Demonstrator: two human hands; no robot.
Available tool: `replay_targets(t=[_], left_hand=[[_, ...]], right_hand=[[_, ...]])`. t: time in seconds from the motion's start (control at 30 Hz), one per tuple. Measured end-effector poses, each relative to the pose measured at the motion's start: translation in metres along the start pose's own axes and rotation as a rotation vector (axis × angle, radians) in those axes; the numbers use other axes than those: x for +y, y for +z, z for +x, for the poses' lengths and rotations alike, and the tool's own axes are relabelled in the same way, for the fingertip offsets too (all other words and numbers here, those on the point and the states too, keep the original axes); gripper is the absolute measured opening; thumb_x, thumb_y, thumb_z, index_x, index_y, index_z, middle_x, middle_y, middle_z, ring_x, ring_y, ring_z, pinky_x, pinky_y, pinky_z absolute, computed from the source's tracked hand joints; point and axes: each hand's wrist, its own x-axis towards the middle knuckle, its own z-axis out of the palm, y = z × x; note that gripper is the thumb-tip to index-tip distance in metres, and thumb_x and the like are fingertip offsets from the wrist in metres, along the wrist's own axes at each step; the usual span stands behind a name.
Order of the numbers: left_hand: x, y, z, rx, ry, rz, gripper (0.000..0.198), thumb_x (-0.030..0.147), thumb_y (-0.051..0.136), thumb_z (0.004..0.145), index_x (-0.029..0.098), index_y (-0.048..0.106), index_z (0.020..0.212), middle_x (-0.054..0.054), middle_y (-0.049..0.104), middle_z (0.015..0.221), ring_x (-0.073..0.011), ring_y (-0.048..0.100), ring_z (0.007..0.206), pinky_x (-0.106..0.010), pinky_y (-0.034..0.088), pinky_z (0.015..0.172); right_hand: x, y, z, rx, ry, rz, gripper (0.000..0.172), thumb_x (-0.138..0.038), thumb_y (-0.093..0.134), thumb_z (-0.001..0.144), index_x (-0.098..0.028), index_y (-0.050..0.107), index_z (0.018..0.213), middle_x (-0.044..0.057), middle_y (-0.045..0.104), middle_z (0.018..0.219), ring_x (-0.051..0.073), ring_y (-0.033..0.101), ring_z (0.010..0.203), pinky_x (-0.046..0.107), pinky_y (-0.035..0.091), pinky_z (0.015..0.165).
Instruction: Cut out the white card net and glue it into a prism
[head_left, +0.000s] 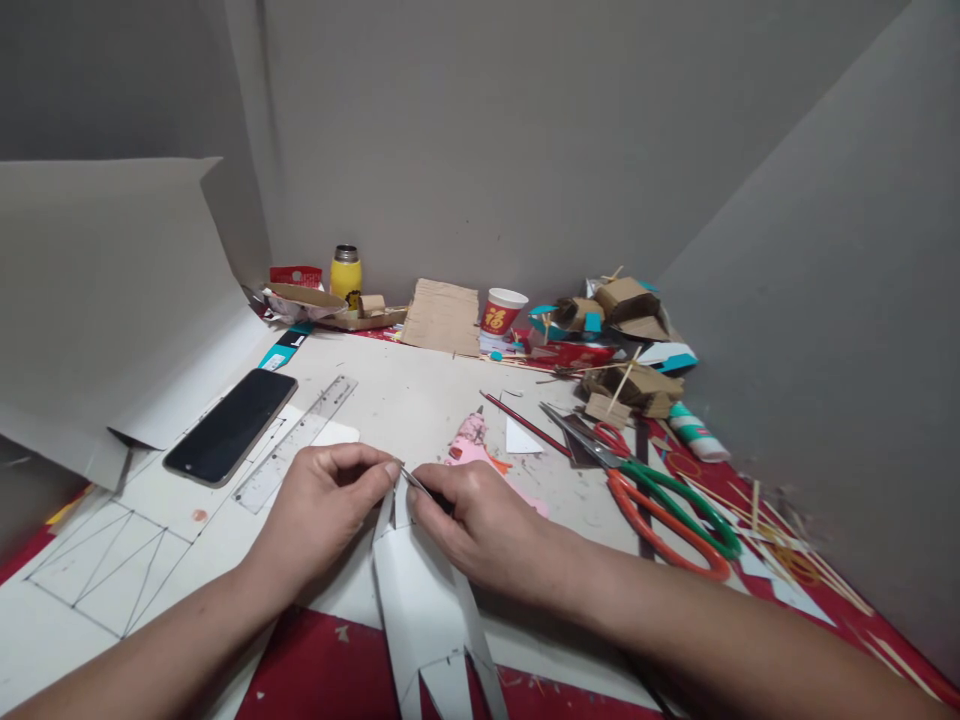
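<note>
Near the middle, my left hand pinches the far tip of a folded white paper piece between thumb and forefinger. My right hand is closed around a thin metal tool, whose point meets the paper tip at my left fingertips. What kind of tool it is, I cannot make out. The paper runs down from both hands toward the bottom edge, with creases and pointed cut flaps at its near end. Just beyond my right hand lies a pink glue gun, partly hidden by it.
A black phone and a clear ruler lie left. Large scissors and a red pencil lie right. A yellow bottle, a paper cup and cardboard pieces line the back. Thin sticks scatter at right.
</note>
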Motion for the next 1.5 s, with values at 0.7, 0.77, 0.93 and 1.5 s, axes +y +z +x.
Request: replay_targets(t=[0.7,0.77,0.93,1.5], left_hand=[[0.008,-0.008,0.005,-0.128,-0.022,0.035,0.010,0.020,0.065,0.075,0.019,0.074,0.071,0.001,0.068,0.062,-0.0107,0.052,0.055,-0.024,0.040,0.057],[0.006,-0.008,0.005,-0.115,0.005,0.035,0.010,0.021,0.064,0.075,0.019,0.073,0.071,0.001,0.068,0.063,-0.0113,0.052,0.054,-0.024,0.040,0.057],[0.002,-0.008,0.006,-0.058,0.044,0.039,0.010,0.022,0.064,0.075,0.020,0.074,0.075,0.000,0.071,0.069,-0.0138,0.058,0.062,-0.025,0.042,0.061],[-0.011,-0.009,0.013,-0.039,-0.054,-0.058,0.011,0.021,0.066,0.070,0.014,0.073,0.074,-0.001,0.065,0.059,-0.0096,0.048,0.047,-0.023,0.035,0.048]], right_hand=[[0.003,0.000,0.003,-0.100,0.028,0.064,0.027,-0.014,0.042,0.085,-0.018,0.037,0.058,-0.007,0.035,0.052,0.006,0.032,0.048,0.021,0.022,0.046],[0.002,0.000,0.004,-0.094,0.024,0.065,0.028,-0.014,0.043,0.084,-0.017,0.038,0.058,-0.007,0.035,0.052,0.006,0.032,0.048,0.022,0.022,0.046],[-0.001,-0.002,0.004,-0.055,0.028,0.067,0.026,-0.014,0.044,0.085,-0.017,0.045,0.059,-0.006,0.038,0.052,0.007,0.034,0.048,0.022,0.024,0.046],[-0.002,0.011,0.003,-0.026,-0.035,0.015,0.025,-0.014,0.039,0.090,-0.017,0.057,0.074,0.000,0.060,0.063,0.011,0.051,0.055,0.023,0.038,0.055]])
